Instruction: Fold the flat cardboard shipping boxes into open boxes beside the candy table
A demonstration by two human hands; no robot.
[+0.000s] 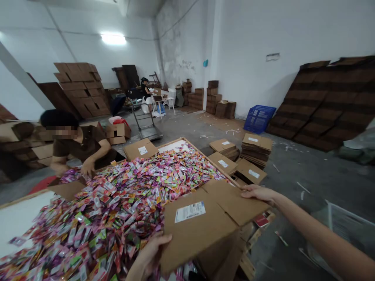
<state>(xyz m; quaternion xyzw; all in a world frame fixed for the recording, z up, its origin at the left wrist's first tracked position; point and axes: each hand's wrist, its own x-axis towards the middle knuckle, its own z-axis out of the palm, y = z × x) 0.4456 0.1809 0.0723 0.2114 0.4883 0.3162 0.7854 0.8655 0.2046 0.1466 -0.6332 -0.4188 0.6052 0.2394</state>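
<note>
Left hand (152,253): lowest in view, fingers curled round the near left edge of the cardboard box (202,230), thumb on top of the flap; clamped on the cardboard.

Cardboard box: brown, flaps spread flat, white printed label (190,211) on the upper face. It lies at the near right corner of the packet heap, resting over the table edge.

Right hand (258,192): arm stretched from the lower right, fingers laid flat and together on the far right corner of the box's outer flap, pressing on it rather than gripping.

Packets (117,203): a deep heap of small sachets, pink, purple, green and red, covering most of the white table (17,218), which has a wooden rim.

Co-worker (79,144): in a brown top, leaning over the far left side of the heap, one hand among the packets.

Flat boxes (256,148): labelled stacks on the concrete floor right of the table.

Blue crate (259,118): against the far wall.

Second person (145,91): at the back of the room, beside a trolley (145,123).
</note>
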